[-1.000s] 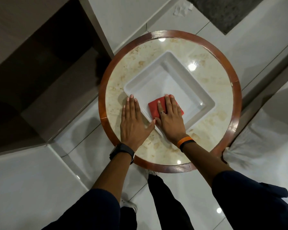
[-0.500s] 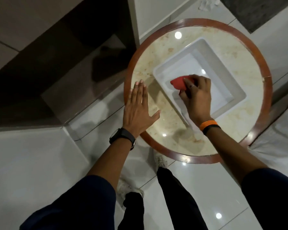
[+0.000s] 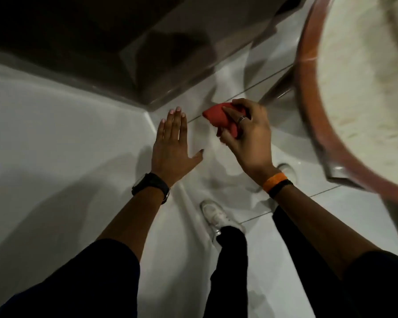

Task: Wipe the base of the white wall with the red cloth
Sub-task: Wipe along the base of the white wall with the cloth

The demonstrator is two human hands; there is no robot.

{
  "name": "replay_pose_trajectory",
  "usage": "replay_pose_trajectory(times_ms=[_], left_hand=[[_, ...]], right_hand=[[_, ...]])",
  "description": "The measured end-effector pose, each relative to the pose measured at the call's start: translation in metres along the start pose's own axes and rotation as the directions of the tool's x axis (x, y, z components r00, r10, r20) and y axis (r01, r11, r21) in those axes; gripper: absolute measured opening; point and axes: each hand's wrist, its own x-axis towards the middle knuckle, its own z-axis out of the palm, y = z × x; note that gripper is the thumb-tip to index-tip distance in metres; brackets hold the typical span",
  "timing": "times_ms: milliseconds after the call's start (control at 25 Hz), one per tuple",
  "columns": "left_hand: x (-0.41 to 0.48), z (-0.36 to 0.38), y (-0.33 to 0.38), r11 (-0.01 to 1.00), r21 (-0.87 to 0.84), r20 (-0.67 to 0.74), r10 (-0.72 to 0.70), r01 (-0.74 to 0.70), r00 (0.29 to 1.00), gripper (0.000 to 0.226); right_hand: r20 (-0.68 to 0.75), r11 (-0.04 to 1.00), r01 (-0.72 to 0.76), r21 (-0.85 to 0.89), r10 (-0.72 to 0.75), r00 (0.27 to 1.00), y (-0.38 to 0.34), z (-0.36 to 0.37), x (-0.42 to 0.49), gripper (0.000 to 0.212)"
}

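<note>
My right hand [image 3: 248,138] is closed around the bunched red cloth [image 3: 218,118], held over the white floor tiles just right of the wall corner. My left hand [image 3: 172,143] is flat with fingers spread, empty, beside the white wall [image 3: 55,125], whose lower edge meets the floor near my fingertips. The cloth is a short way right of my left fingertips and apart from the wall.
A round table [image 3: 308,92] with a red-brown rim and marble top fills the upper right, blurred. A dark brown cabinet or step [image 3: 129,56] runs along the top. My white shoe [image 3: 214,216] and dark trouser legs stand on the glossy tiles below.
My right hand lifted the red cloth out of the white dish on the table and carried it down toward the floor by the wall; my left hand left the tabletop; the view swung left and down.
</note>
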Motion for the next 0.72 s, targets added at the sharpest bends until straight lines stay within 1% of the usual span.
replay_pose_trajectory(times_ms=[120,200,240,280,360,480,520,560,600,640,720], left_hand=[[-0.013,0.086,-0.056,0.994,0.099,0.243,0.025,-0.050,0.970,0.114],[-0.005,0.137,-0.079,0.981,0.166,0.386,0.025,-0.097,0.922,0.116],[0.003,0.155,-0.085,0.973,0.202,0.444,0.011,-0.112,0.896,0.116],[0.011,0.168,-0.091,0.964,0.240,0.485,-0.017,-0.115,0.874,0.116],[0.033,0.198,-0.099,0.940,0.318,0.559,-0.077,-0.127,0.826,0.116],[0.060,0.230,-0.106,0.897,0.400,0.612,-0.109,-0.188,0.783,0.116],[0.067,0.237,-0.108,0.886,0.419,0.624,-0.120,-0.200,0.772,0.115],[0.073,0.241,-0.108,0.874,0.437,0.631,-0.131,-0.211,0.765,0.115],[0.078,0.246,-0.108,0.863,0.452,0.634,-0.134,-0.224,0.762,0.114],[0.084,0.251,-0.108,0.853,0.463,0.637,-0.131,-0.241,0.760,0.113],[0.091,0.257,-0.109,0.834,0.482,0.641,-0.125,-0.270,0.757,0.112]], right_hand=[[0.201,0.983,-0.164,0.086,0.144,0.969,0.050,0.118,-0.019,0.046],[0.327,0.955,-0.268,0.124,0.215,0.920,0.091,0.185,-0.032,0.036],[0.374,0.926,-0.343,0.156,0.266,0.888,0.107,0.211,-0.038,0.027],[0.410,0.891,-0.412,0.190,0.310,0.858,0.120,0.234,-0.040,0.017],[0.432,0.809,-0.535,0.243,0.403,0.807,0.144,0.284,-0.044,0.016],[0.497,0.604,-0.684,0.410,0.481,0.722,0.161,0.350,-0.040,0.006],[0.502,0.545,-0.710,0.446,0.505,0.703,0.163,0.371,-0.034,0.012],[0.508,0.523,-0.723,0.452,0.515,0.690,0.163,0.391,-0.027,0.026],[0.528,0.536,-0.722,0.437,0.497,0.689,0.162,0.410,-0.019,0.038],[0.561,0.564,-0.718,0.408,0.465,0.685,0.161,0.428,-0.010,0.044],[0.645,0.661,-0.683,0.312,0.381,0.663,0.157,0.455,0.004,0.049]])
